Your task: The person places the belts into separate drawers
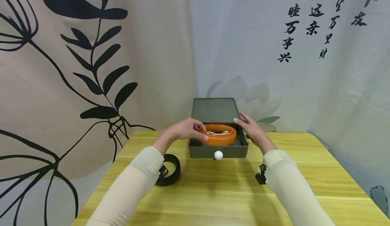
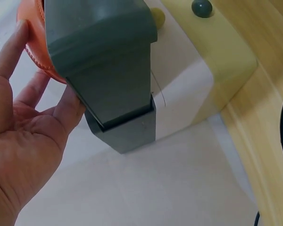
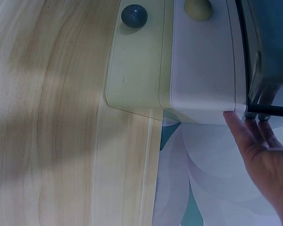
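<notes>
In the head view, the coiled orange belt (image 1: 223,140) sat at the mouth of the pulled-out grey-green drawer (image 1: 201,153), its gold-coloured buckle (image 1: 220,133) lying across the middle of the coil. The left hand (image 1: 189,130), at the belt's nine o'clock, pinched that side of the coil between thumb and fingers; the left wrist view showed part of the belt standing out past the drawer's rim, though whether its underside met the drawer floor could not be told. The right hand (image 1: 251,126), at the drawer's two o'clock, held nothing: its thumb and fingers were spread wide, with the fingertips against the side of the cabinet (image 1: 214,109). A white knob (image 1: 218,155) stuck out from the drawer front at six o'clock. Below that drawer, the right wrist view showed a white drawer (image 3: 203,66) with a yellowish knob (image 3: 198,8) and a pale yellow drawer (image 3: 137,70) with a dark knob (image 3: 134,16). A coiled black belt (image 1: 175,175) lay on the wooden table (image 1: 213,199) at the cabinet's eight o'clock, partly hidden by the left sleeve (image 1: 131,185). Behind stood a curtain (image 1: 164,50), with a dark leafy print (image 1: 100,109) toward ten o'clock and black lettering (image 1: 292,26) toward one.
</notes>
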`<state>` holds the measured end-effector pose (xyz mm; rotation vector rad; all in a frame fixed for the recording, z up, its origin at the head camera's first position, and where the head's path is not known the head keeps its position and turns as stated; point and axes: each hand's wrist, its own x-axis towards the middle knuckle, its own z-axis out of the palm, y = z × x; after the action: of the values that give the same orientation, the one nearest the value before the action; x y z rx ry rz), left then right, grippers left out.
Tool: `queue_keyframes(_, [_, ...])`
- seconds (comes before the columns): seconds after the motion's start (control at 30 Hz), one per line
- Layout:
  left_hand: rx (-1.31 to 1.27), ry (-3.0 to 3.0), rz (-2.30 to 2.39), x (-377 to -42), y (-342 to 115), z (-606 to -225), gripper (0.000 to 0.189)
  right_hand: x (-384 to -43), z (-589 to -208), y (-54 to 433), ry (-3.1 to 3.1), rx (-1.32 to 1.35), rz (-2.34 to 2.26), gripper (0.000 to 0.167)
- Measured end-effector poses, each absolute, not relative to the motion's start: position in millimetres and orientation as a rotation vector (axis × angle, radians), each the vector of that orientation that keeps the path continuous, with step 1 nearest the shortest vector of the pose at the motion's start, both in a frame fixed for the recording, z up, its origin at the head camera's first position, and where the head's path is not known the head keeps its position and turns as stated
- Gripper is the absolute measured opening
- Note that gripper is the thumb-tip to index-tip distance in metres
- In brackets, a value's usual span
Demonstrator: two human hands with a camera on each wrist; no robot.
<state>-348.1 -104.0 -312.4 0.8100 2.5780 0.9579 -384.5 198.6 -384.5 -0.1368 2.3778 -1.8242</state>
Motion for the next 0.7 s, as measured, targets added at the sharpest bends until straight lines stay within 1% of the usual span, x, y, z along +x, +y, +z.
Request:
queue_keyframes(0.33, [0.808,2.694,0.801,-344.9,-90.6,-312.7,0.026,-383.4,-383.6,197.2,2.368,-0.126,-1.840,0.075])
queue_keyframes(0.43, [0.811,2.731,0.786,-344.5,-88.9,-313.1,0.034,-384.0,-383.9,197.1,2.372,-0.131,-1.836,0.075])
queue_keyframes(0.57, [0.804,2.762,0.887,-344.0,-89.2,-310.4,0.047,-384.7,-383.6,198.4,2.369,-0.139,-1.838,0.077])
queue_keyframes(0.7, [0.805,2.764,0.970,-342.5,-90.1,-307.3,0.050,-385.0,-383.4,199.1,2.365,-0.136,-1.841,0.078])
